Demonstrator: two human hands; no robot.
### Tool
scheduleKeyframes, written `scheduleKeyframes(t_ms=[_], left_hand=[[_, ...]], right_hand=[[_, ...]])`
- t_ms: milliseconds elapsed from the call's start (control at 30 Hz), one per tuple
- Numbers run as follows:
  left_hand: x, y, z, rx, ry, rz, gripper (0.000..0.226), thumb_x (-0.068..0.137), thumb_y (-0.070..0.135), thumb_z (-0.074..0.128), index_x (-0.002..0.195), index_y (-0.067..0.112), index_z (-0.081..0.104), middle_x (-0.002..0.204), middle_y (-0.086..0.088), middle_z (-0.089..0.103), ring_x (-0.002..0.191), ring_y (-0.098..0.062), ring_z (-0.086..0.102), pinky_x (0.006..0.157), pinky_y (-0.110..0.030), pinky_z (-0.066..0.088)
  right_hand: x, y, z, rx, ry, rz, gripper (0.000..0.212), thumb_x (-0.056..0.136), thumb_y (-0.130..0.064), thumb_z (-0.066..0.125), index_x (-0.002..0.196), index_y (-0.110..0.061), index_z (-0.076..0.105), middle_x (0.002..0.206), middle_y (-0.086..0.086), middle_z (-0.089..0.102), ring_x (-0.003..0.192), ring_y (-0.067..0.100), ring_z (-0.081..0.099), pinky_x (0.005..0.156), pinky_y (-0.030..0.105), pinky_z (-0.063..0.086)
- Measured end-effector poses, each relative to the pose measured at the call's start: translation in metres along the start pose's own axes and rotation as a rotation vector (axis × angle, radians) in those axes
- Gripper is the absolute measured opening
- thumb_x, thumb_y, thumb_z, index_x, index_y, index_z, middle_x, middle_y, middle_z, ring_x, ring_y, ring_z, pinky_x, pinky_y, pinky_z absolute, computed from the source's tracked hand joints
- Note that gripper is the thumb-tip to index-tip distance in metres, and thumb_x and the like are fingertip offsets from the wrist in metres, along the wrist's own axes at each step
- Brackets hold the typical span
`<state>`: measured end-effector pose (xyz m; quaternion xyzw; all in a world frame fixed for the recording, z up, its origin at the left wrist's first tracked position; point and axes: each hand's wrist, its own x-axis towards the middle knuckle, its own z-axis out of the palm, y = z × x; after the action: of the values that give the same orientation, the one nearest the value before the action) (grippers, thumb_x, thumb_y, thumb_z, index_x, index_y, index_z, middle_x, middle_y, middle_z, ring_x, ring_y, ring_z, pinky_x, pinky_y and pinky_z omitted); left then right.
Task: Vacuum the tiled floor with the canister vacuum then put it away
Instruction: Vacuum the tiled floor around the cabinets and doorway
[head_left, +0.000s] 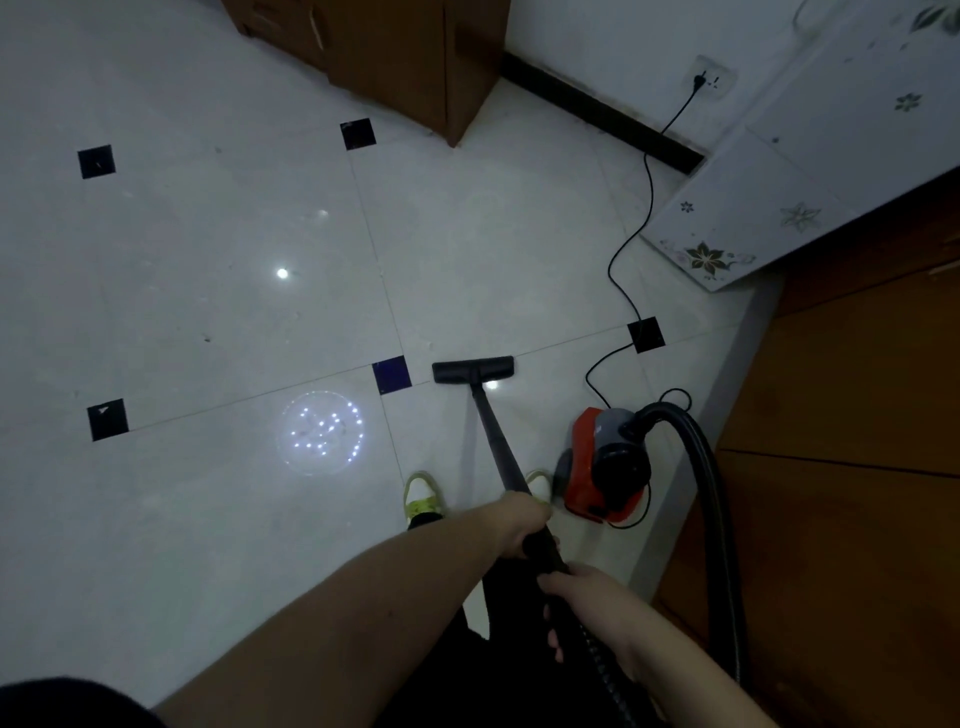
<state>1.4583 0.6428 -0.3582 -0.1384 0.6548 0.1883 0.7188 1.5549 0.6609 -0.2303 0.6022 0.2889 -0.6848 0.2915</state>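
Vacuum wand (493, 431) gripped by both hands, left (519, 525) ahead of right (582, 603).

My two bare forearms (363, 597) end in a left hand (519, 525) and right hand (587, 603) without gloves, rings or watch, a dark black short sleeve (62, 701) shows at my left shoulder, and below are black trousers (514, 597) and white low-top sneakers with yellow-green laces (423, 496).

A glossy white tiled floor (208, 260) with small black inset squares is bordered by a brown wooden cabinet (405, 57), a white wall (613, 36) and a flower-patterned panel (810, 156).
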Motion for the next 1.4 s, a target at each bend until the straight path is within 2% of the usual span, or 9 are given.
scheduleKeyframes(t_ms=[100,300,433,567,700,800,1000,1200,1400], left_hand=[[-0.004,0.022,0.002,-0.02,-0.012,0.01,0.039,0.098,0.013,0.045,0.132,-0.005,0.036,0.085,-0.017,0.059,0.059,-0.021,0.059,0.039,-0.025,0.049],[-0.005,0.066,0.014,-0.066,-0.007,0.043,0.015,0.097,0.013,0.046,0.101,-0.002,0.045,0.084,-0.016,0.056,0.079,-0.027,0.061,0.088,-0.041,0.054],[-0.009,0.08,0.033,-0.127,-0.011,0.011,0.016,0.099,0.013,0.044,0.091,-0.001,0.042,0.084,-0.016,0.057,0.077,-0.024,0.06,0.097,-0.041,0.051],[-0.011,0.076,0.057,-0.154,-0.017,-0.005,0.026,0.099,0.014,0.046,0.077,0.001,0.042,0.08,-0.013,0.056,0.08,-0.022,0.06,0.093,-0.035,0.052],[-0.014,0.063,0.073,-0.161,-0.005,-0.009,0.03,0.102,0.018,0.043,0.076,0.004,0.041,0.078,-0.012,0.055,0.068,-0.021,0.056,0.066,-0.034,0.052],[-0.017,0.058,0.074,-0.206,0.004,-0.006,0.03,0.101,0.015,0.043,0.074,0.002,0.042,0.078,-0.014,0.054,0.071,-0.024,0.055,0.078,-0.037,0.05],[-0.016,0.062,0.034,-0.274,0.055,0.008,0.02,0.098,0.013,0.043,0.112,-0.001,0.038,0.086,-0.016,0.055,0.093,-0.029,0.06,0.097,-0.044,0.05],[-0.011,0.069,-0.015,-0.444,0.075,0.039,0.039,0.1,0.014,0.044,0.133,-0.002,0.032,0.087,-0.015,0.05,0.069,-0.021,0.059,0.058,-0.033,0.051],[-0.003,0.083,-0.058,-0.463,0.056,0.077,0.037,0.099,0.01,0.043,0.132,-0.003,0.033,0.085,-0.016,0.051,0.067,-0.02,0.057,0.064,-0.033,0.053]], right_hand=[[0.008,-0.014,-0.011,-0.027,0.012,-0.033,0.027,0.099,-0.017,0.048,0.122,-0.004,0.046,0.079,0.014,0.054,0.048,0.021,0.057,0.046,0.029,0.049],[0.012,-0.052,-0.044,-0.119,0.001,-0.098,0.027,0.097,-0.015,0.047,0.12,-0.001,0.048,0.075,0.014,0.053,0.051,0.022,0.058,0.046,0.029,0.049],[0.01,-0.062,-0.073,-0.159,-0.012,-0.053,0.03,0.093,-0.019,0.052,0.117,0.0,0.052,0.073,0.015,0.059,0.057,0.025,0.061,0.054,0.032,0.052],[0.001,-0.055,-0.097,-0.203,-0.02,-0.02,0.023,0.092,-0.018,0.053,0.112,-0.005,0.054,0.074,0.013,0.06,0.058,0.024,0.062,0.055,0.032,0.053],[-0.007,-0.044,-0.107,-0.286,-0.043,0.019,0.017,0.093,-0.016,0.05,0.108,-0.008,0.052,0.076,0.014,0.058,0.057,0.023,0.06,0.057,0.033,0.052],[-0.01,-0.045,-0.105,-0.359,-0.042,0.006,0.02,0.094,-0.017,0.049,0.112,-0.009,0.05,0.073,0.014,0.058,0.055,0.023,0.059,0.054,0.032,0.052],[-0.002,-0.073,-0.075,-0.427,-0.067,-0.024,0.023,0.094,-0.018,0.05,0.112,-0.005,0.056,0.066,0.013,0.062,0.053,0.024,0.06,0.053,0.031,0.051],[0.012,-0.097,-0.032,-0.459,-0.041,-0.034,0.022,0.094,-0.016,0.047,0.107,-0.001,0.056,0.065,0.015,0.06,0.049,0.023,0.059,0.047,0.028,0.05],[0.023,-0.126,0.006,-0.466,-0.016,-0.033,0.023,0.094,-0.017,0.049,0.109,0.0,0.055,0.064,0.013,0.059,0.052,0.024,0.059,0.049,0.029,0.051]])
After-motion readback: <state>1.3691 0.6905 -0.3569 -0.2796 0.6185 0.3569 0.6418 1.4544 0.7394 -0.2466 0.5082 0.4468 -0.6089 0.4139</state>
